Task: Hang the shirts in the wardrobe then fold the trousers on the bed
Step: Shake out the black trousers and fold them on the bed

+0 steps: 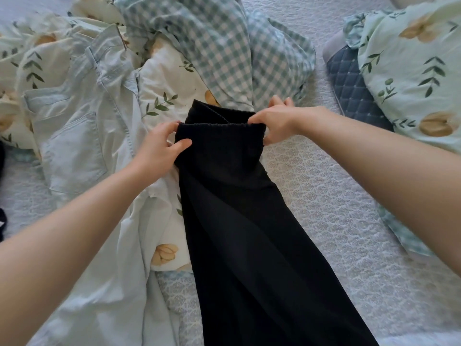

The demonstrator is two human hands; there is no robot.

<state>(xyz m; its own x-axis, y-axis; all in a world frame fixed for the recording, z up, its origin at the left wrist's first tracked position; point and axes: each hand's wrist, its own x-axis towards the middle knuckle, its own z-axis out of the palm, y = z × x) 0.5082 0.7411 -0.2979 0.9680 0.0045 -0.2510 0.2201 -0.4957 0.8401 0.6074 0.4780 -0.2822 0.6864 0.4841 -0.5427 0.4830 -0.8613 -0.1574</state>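
A: Head view, the only one. Location of the black trousers (pixel 237 221)?
B: On the bed (pixel 336 208), straight ahead of both sets of fingers. Waistband (pixel 222 126) at the far end, seemingly lifted a little. Legs running back toward the camera, out past the bottom edge.
A: Left hand (pixel 159 143)?
B: Gripping the waistband's left end. Fingers (pixel 172 126) curled over the far edge, thumb pressed on the near face. Clamped on cloth, not apart.
A: Right hand (pixel 274 123)?
B: Pinching the right end of the same band, fingers bunched tight on it.
A: Long axis?
B: Near to far, leaning slightly left at the far end. Band stretched crosswise between the two hands. Neither hand clearly nearer, both about level on it.
A: Around the fingers?
B: Pale jeans (pixel 74 121) just left of the left fingers, unfolded. Floral duvet (pixel 172 78) beneath and beyond. Checked cloth (pixel 219 53) just past the right fingers. Further right, well apart: navy quilted cushion (pixel 349 88), floral pillow (pixel 411 71).
A: Step, as a guess?
B: Probably squaring the waistband before a first fold. Likely needs one hand brought across to the other, or the band carried back along the long axis toward the hems. Hems out of frame, so alignment impossible to judge. No shirts or wardrobe visible.
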